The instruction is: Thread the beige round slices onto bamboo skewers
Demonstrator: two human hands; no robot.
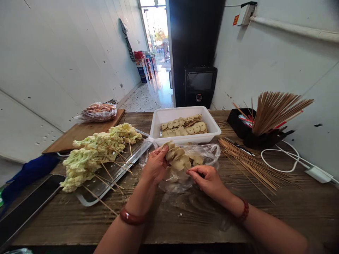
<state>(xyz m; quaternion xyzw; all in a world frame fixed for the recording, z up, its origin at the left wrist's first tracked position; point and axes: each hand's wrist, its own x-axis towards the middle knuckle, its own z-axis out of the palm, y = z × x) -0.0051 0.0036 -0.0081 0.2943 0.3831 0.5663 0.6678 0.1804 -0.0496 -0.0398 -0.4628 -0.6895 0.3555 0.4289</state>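
Several round, flat, pale-beige slices (180,161), overlapping in a row, sit in front of me over the crumpled clear plastic bag (212,152) on the dark wood-grained counter (164,227). My left hand (155,165) has its thumb and fingers (162,152) clamped on the far left end of that row. My right hand (208,180) is at the near end, thumb and forefinger pinched together on the bare tip of the thin wooden skewer (186,169) that runs out of the slices; the rest of those fingers curl in toward my palm.

More matching slices (197,160) lie in the bag, just beside the row I hold. Directly beyond it stands the white rectangular plastic tub (185,140), with finished skewers of pale-beige rounds (185,129) laid inside. To my right, a loose fan of thin brown wooden sticks (249,165) lies on the counter. To my left, pale yellow-green cauliflower florets on sticks (97,151) rest across a shallow shiny-rimmed tray (91,204).
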